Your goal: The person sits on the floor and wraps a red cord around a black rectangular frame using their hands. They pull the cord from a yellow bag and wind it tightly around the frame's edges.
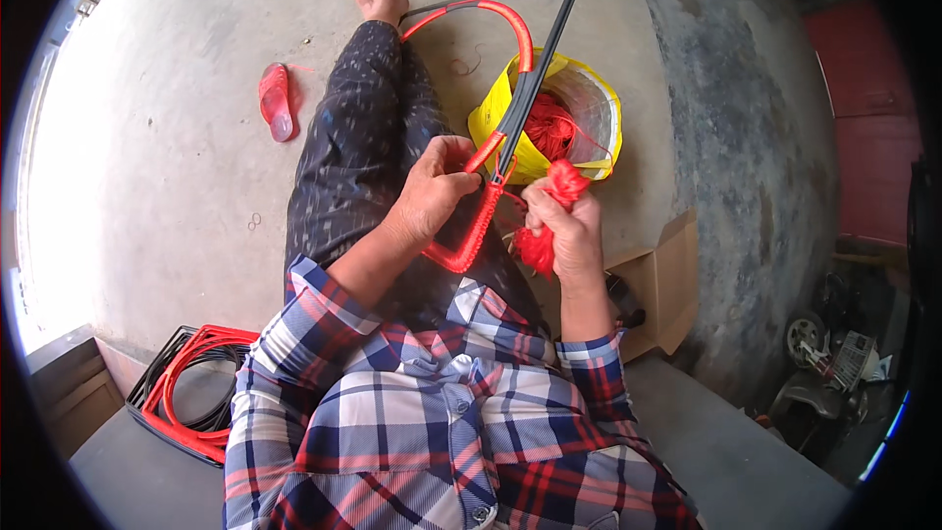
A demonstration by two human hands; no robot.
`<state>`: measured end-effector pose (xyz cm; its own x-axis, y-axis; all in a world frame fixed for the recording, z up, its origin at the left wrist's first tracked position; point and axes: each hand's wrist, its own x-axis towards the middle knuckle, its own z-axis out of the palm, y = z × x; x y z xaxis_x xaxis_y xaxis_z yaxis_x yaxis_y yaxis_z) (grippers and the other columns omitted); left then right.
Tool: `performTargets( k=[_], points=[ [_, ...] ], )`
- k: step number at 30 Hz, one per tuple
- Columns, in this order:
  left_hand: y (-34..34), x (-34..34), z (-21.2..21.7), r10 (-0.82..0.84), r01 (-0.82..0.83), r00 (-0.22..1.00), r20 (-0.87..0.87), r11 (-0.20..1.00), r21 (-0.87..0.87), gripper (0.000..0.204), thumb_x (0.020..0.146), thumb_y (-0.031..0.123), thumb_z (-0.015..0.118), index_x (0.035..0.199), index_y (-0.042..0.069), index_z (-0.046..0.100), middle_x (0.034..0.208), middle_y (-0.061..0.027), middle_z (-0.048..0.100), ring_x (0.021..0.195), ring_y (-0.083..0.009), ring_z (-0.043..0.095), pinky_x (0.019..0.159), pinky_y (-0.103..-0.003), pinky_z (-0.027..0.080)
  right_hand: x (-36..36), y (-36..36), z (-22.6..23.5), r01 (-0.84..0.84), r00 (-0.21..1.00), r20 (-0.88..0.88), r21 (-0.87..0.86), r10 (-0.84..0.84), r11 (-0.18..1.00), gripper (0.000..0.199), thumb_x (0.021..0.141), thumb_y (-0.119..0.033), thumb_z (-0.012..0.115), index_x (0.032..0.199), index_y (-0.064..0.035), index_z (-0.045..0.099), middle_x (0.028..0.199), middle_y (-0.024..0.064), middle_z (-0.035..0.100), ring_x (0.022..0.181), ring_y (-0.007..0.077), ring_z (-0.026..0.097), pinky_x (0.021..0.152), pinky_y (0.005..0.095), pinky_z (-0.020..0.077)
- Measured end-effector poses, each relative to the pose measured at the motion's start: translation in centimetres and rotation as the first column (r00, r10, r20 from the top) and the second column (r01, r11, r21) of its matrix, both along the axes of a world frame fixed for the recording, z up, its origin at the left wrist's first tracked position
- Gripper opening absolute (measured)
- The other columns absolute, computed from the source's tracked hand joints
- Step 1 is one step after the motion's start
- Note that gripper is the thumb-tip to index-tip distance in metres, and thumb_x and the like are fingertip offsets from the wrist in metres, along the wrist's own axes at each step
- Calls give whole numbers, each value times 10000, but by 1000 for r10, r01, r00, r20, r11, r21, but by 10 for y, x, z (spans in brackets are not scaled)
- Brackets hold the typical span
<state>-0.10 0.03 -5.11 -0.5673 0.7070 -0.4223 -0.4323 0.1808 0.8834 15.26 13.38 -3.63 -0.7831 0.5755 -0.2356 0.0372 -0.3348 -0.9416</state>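
left hand (pixel 429 192) in a pinch on a black frame (pixel 515 121) (partly red), right hand (pixel 574 231) fist-tight around red yarn (pixel 566 183)

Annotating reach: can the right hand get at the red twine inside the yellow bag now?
Probably yes: the yellow bag is open near the right hand, but the red hank in its grip would likely hinder grasping the red twine inside.

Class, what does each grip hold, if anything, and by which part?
The left grip holds a black, angular, partly red-wrapped frame by a red stretch of its side; the right grip clasps a bundle of red cord around its middle.
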Motion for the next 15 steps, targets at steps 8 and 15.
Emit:
performTargets(
  k=[8,15],
  points=[
    [-11,17,14,-78,32,771,-632,996,-85,135,844,-13,701,946,22,619,947,-38,526,863,-121,571,834,-262,485,-7,-3,5,-69,992,104,-51,74,996,191,901,-148,708,1021,-5,665,740,-25,573,611,50,493,559,215,407],
    [-6,20,8,-67,31,807,-587,997,-72,121,882,33,725,927,28,613,897,-12,576,797,-88,582,757,-245,498,-7,-9,3,-63,991,112,-94,73,994,194,890,-128,702,1035,-9,650,759,-24,586,618,48,506,557,207,416]
  ],
)
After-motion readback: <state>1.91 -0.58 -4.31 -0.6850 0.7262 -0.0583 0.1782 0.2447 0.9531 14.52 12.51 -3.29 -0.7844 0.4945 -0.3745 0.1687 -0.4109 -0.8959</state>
